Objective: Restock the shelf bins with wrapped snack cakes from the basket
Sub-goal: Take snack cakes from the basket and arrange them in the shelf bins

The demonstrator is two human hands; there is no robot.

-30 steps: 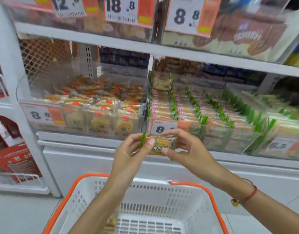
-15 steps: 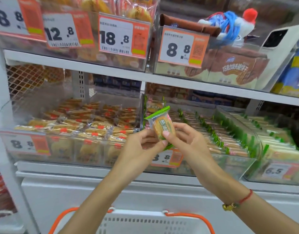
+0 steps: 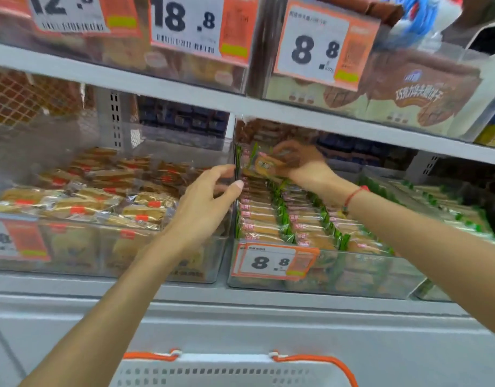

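The right hand [image 3: 298, 163] pinches one snack cake [image 3: 266, 165] at the back of the green-wrapped bin [image 3: 352, 275], so placing is in hand; the left hand [image 3: 210, 202], fingers loosely spread, holds nothing beside the divider. Next, I think, the cake must slide upright into the back of its row, with the upper shelf [image 3: 268, 110] low above and the basket [image 3: 235, 370] waiting below.

Both arms extended forward and upward. Left hand [image 3: 204, 202] relaxed, fingers loosely spread, gripping nothing. Right hand [image 3: 302, 163] reaches further, a wrapped cake [image 3: 267, 166] pinched at its fingertips.
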